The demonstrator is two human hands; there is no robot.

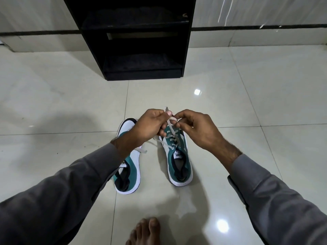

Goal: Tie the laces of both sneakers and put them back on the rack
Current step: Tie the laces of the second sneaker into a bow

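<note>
1. Right sneaker (178,156): teal and white, smooth white sole, on the tiled floor (247,103); long axis runs heel near, toe toward the rack (134,38).
2. Left sneaker (129,174): same make, parallel just beside it, lace loose.
3. Lace (169,126): flat, white, pulled up taut from the right sneaker.
4. Left hand (150,128), right hand (194,129): fingers curled, pinching the lace.
5. Rack: black, boxy, open shelves.

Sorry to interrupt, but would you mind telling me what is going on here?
A person is tying the right sneaker: the left hand and right hand each pinch its lace above it. The left sneaker lies beside it on the floor, lace loose. The rack stands beyond.
</note>
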